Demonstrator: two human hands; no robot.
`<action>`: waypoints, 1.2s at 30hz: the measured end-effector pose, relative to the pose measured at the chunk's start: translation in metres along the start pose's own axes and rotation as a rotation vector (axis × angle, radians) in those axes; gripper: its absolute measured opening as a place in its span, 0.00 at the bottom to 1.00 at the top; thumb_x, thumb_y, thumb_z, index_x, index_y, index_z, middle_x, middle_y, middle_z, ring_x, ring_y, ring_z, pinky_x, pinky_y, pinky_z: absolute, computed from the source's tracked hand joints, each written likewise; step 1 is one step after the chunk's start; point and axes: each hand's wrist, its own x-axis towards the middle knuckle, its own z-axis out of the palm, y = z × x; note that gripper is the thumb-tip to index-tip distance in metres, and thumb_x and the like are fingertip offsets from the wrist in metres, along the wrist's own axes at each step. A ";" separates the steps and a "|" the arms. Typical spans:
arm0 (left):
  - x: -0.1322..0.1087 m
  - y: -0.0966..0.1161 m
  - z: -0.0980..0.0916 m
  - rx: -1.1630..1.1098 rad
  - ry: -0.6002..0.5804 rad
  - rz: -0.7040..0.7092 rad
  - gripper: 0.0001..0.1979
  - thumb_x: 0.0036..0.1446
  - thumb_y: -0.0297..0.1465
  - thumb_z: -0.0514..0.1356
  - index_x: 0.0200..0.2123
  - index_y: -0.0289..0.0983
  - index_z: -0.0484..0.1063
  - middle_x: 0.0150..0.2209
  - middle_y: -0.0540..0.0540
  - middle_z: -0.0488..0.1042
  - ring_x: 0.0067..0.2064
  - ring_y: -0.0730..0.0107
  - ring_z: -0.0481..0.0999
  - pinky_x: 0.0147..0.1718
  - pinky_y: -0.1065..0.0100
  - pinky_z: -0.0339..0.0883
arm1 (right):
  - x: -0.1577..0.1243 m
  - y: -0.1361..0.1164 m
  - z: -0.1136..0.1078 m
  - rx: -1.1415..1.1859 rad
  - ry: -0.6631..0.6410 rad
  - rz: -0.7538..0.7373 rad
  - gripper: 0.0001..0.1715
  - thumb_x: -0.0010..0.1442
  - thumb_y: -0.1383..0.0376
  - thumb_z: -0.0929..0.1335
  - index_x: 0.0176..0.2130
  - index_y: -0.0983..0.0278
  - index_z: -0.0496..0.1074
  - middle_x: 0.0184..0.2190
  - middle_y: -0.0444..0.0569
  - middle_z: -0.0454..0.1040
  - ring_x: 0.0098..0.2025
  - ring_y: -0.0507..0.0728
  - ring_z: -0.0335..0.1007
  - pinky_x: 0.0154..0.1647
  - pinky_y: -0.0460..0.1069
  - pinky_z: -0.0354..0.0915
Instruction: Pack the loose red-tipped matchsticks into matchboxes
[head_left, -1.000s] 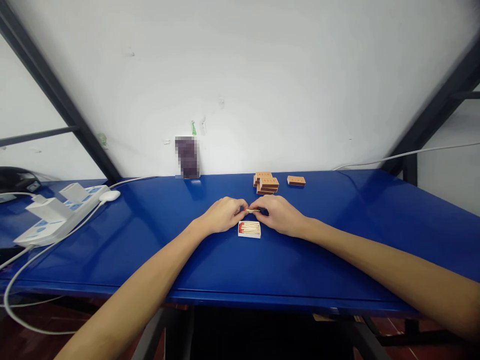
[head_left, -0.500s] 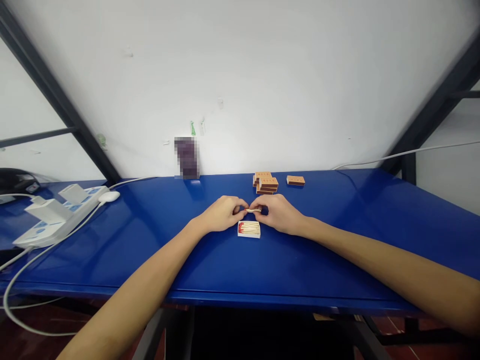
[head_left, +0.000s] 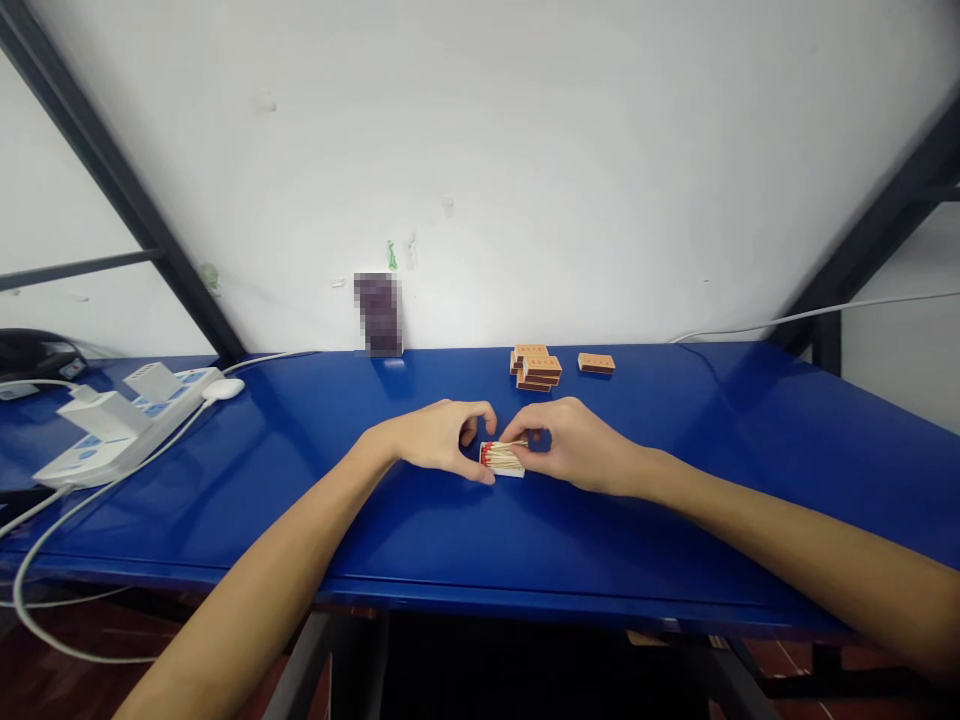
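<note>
A small white tray of red-tipped matches (head_left: 502, 458) lies on the blue table (head_left: 420, 540) between my hands. My right hand (head_left: 574, 445) pinches a few matches over the tray's right part, thumb and index finger together. At the tray's left end my left hand (head_left: 442, 438) is spread in a C shape, its thumb near the front left corner and nothing between its fingers. Behind the hands stands a small pile of orange matchboxes (head_left: 536, 368), and one more matchbox (head_left: 596, 363) lies to its right.
A white power strip (head_left: 127, 430) with plugs and cables lies at the left. A blurred dark purple object (head_left: 379, 315) leans on the white wall (head_left: 525, 150). Dark metal posts slope at both sides.
My right hand has lowered the matches from behind the tray onto it. My left hand has opened and come down beside the tray's left end. The view has shifted slightly.
</note>
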 end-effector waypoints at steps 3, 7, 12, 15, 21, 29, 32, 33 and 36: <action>0.001 0.003 0.003 0.044 -0.001 0.022 0.17 0.48 0.41 0.69 0.36 0.38 0.71 0.26 0.55 0.65 0.26 0.76 0.64 0.26 0.72 0.56 | -0.001 -0.001 0.004 -0.017 -0.041 -0.037 0.08 0.60 0.67 0.68 0.37 0.62 0.79 0.35 0.46 0.81 0.34 0.54 0.76 0.34 0.47 0.66; 0.003 0.002 0.005 0.037 0.005 0.028 0.16 0.48 0.41 0.69 0.35 0.38 0.71 0.26 0.55 0.66 0.26 0.76 0.64 0.25 0.72 0.56 | -0.001 -0.001 0.006 -0.074 -0.053 -0.075 0.09 0.62 0.66 0.67 0.37 0.62 0.79 0.35 0.48 0.80 0.35 0.55 0.75 0.35 0.48 0.66; 0.003 0.000 0.006 0.048 0.019 0.026 0.17 0.48 0.42 0.68 0.34 0.38 0.70 0.26 0.55 0.67 0.26 0.76 0.64 0.26 0.72 0.56 | -0.002 -0.004 0.006 -0.140 -0.081 -0.165 0.11 0.65 0.67 0.65 0.36 0.63 0.79 0.33 0.50 0.78 0.35 0.55 0.72 0.37 0.49 0.65; 0.003 0.001 0.006 0.058 0.018 0.020 0.17 0.48 0.42 0.68 0.34 0.37 0.70 0.26 0.55 0.67 0.26 0.76 0.65 0.26 0.72 0.56 | -0.003 -0.004 0.006 -0.194 -0.086 -0.214 0.13 0.65 0.68 0.64 0.34 0.64 0.78 0.31 0.51 0.76 0.35 0.56 0.70 0.37 0.50 0.65; 0.004 0.000 0.007 0.061 0.025 0.022 0.16 0.48 0.42 0.68 0.34 0.38 0.70 0.25 0.56 0.67 0.26 0.76 0.65 0.26 0.72 0.57 | -0.004 -0.004 0.006 -0.274 -0.044 -0.315 0.14 0.65 0.68 0.64 0.32 0.64 0.77 0.30 0.51 0.75 0.34 0.57 0.67 0.39 0.53 0.64; 0.004 -0.001 0.008 0.043 0.037 0.026 0.17 0.49 0.42 0.68 0.34 0.37 0.70 0.24 0.56 0.67 0.25 0.75 0.65 0.26 0.72 0.56 | -0.003 -0.003 0.008 -0.310 0.013 -0.401 0.14 0.65 0.68 0.63 0.34 0.64 0.77 0.33 0.52 0.77 0.35 0.57 0.68 0.38 0.53 0.63; 0.005 -0.003 0.008 0.087 0.064 0.026 0.18 0.51 0.45 0.67 0.36 0.37 0.71 0.24 0.55 0.66 0.25 0.75 0.64 0.26 0.71 0.55 | 0.000 0.010 -0.001 -0.335 0.118 -0.443 0.13 0.64 0.67 0.63 0.38 0.64 0.78 0.33 0.52 0.77 0.34 0.57 0.69 0.37 0.53 0.64; 0.005 -0.003 0.009 0.111 0.085 0.028 0.20 0.51 0.46 0.67 0.38 0.37 0.71 0.25 0.55 0.66 0.26 0.74 0.64 0.27 0.70 0.55 | 0.001 0.018 -0.007 -0.342 0.188 -0.445 0.13 0.63 0.67 0.63 0.38 0.63 0.77 0.32 0.52 0.77 0.34 0.58 0.70 0.37 0.54 0.64; 0.007 -0.007 0.011 0.175 0.167 0.048 0.23 0.56 0.50 0.62 0.46 0.38 0.71 0.30 0.52 0.68 0.29 0.71 0.66 0.30 0.69 0.57 | 0.006 0.051 -0.029 -0.405 0.456 -0.256 0.14 0.62 0.67 0.62 0.39 0.63 0.78 0.33 0.53 0.77 0.36 0.60 0.71 0.41 0.56 0.66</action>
